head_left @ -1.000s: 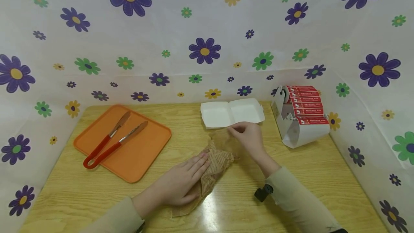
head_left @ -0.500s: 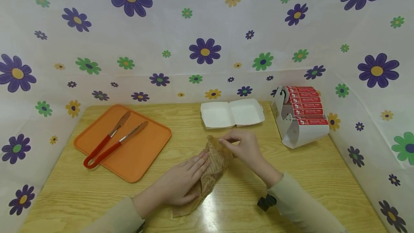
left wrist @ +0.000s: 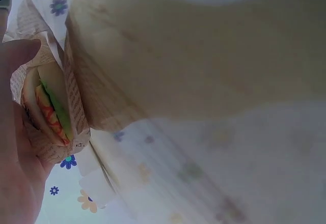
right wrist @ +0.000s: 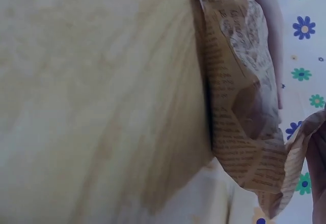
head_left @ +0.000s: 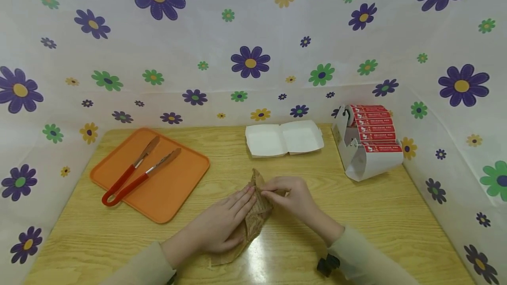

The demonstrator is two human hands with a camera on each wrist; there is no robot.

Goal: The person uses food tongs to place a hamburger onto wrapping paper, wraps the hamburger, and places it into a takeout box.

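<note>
Head view: a printed brown paper wrap point(head_left: 253, 228) lies on the wooden surface point(head_left: 396, 214), near the middle, with a sandwich point(left wrist: 55, 79) inside it. From the left wrist, the sandwich shows between the sides of the paper: pale bun, green leaf, and a yellowish filling streaked with red.

The left hand point(head_left: 223, 222) lies over the left side of the wrap. Its grip is flat rather than clenched: fingers nearly straight and side by side, pressing on the paper, the thumb stretched along the near side. A flap of the wrap reaches out to the near left, below this hand.

The right hand point(head_left: 292, 195) is on the right side of the wrap, just beside the left fingertips. Its grip is closed to a pinch, thumb and forefinger on an edge of the paper near the far end, where the wrap narrows to a point. The right wrist view shows the creased paper leading to that hand.

At the left, an orange tray point(head_left: 168, 195) bears tongs point(head_left: 122, 178) with red handles; their arms are spread, tips toward the far side, and the bend juts past the tray's near left edge. On the far side, a white box point(head_left: 265, 140) lies unfolded, its two halves side by side. To its right, a holder point(head_left: 343, 155) carries a roll of red labels point(head_left: 376, 129).
</note>
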